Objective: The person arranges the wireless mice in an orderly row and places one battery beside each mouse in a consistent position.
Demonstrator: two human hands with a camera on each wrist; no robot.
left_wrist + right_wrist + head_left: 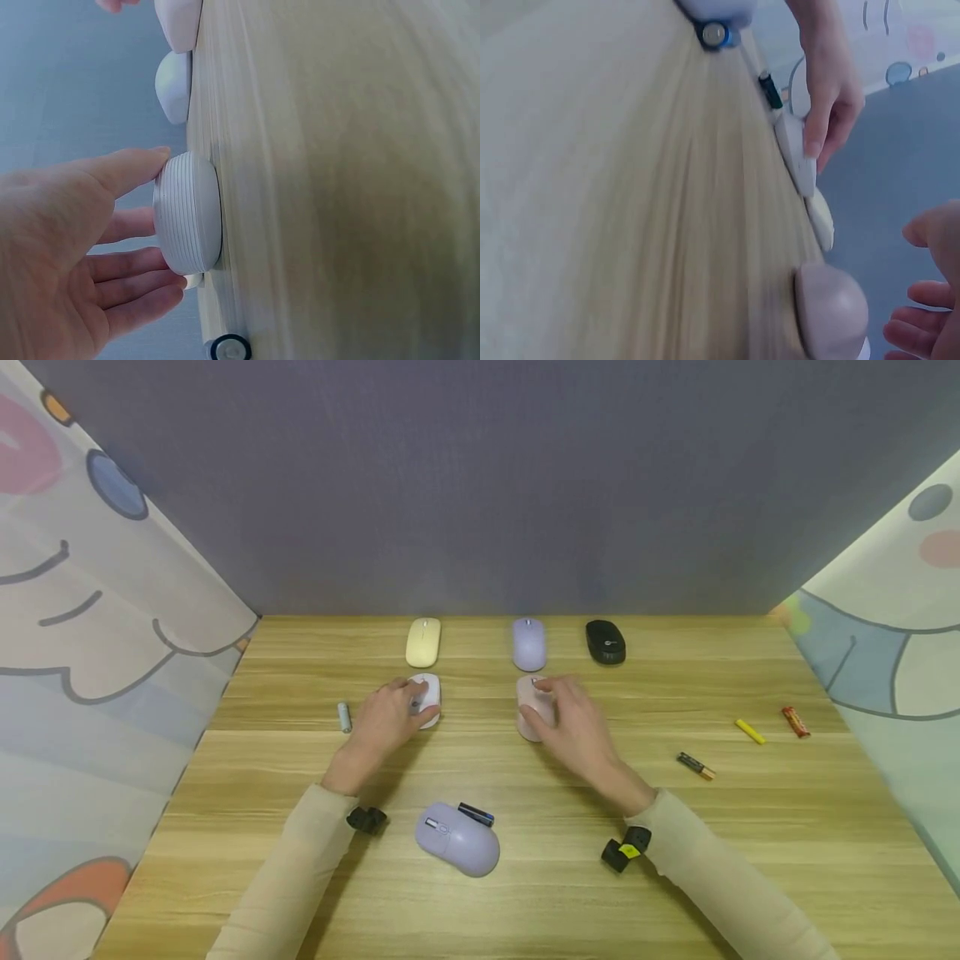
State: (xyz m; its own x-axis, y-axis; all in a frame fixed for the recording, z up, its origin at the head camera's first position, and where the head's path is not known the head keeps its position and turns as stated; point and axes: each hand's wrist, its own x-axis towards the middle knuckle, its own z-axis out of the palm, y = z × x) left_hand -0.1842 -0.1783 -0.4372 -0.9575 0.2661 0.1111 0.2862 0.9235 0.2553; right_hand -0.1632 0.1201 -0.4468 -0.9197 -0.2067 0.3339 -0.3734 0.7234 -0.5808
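At mid-frame, the left hand [382,717] gripped the white mouse [431,695]; the right hand [582,731], fingers apart, hung by the pink mouse [532,697], which 1 nudge could skew.

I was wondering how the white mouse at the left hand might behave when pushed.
The white mouse would probably slide rather than roll, resting on the table. Its low, broad body seems unlikely to tip. Its ridged side may aid grip.

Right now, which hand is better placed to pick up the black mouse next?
Right, most likely: the right hand hovers by the pink mouse, holding nothing, and is nearer the black mouse. The left hand grips the white mouse, farther away.
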